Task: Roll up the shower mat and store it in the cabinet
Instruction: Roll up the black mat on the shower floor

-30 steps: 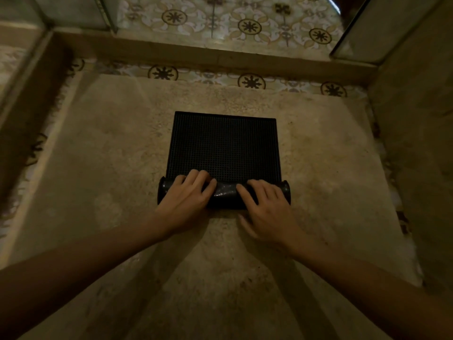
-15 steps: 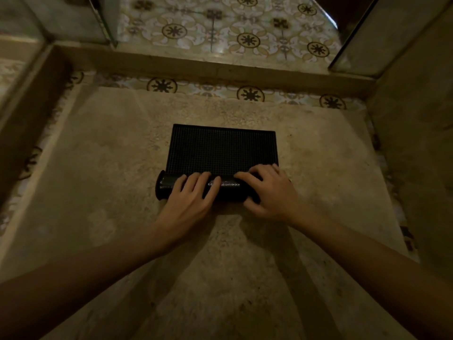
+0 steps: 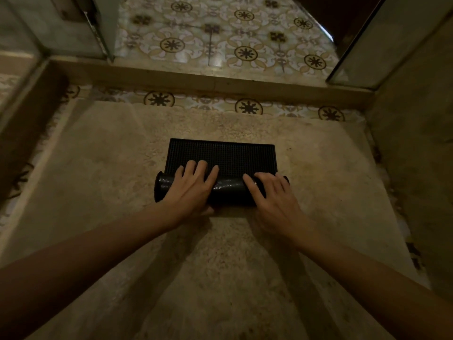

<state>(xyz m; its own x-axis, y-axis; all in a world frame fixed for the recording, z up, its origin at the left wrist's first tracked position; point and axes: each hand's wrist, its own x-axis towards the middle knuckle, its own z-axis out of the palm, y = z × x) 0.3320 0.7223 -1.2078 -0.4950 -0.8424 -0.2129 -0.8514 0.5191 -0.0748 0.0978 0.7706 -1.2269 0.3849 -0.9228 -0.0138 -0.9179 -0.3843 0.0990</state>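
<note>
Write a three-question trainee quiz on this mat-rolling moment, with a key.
1. True or false: the black studded rubber shower mat is fully rolled.
2. Which hands press on the rolled part? A) left hand only B) right hand only C) both
3. Fill in: the flat remainder lies on the beige stone ____.

Key: 1 false, a flat strip remains beyond the roll; 2 C; 3 floor.
</note>
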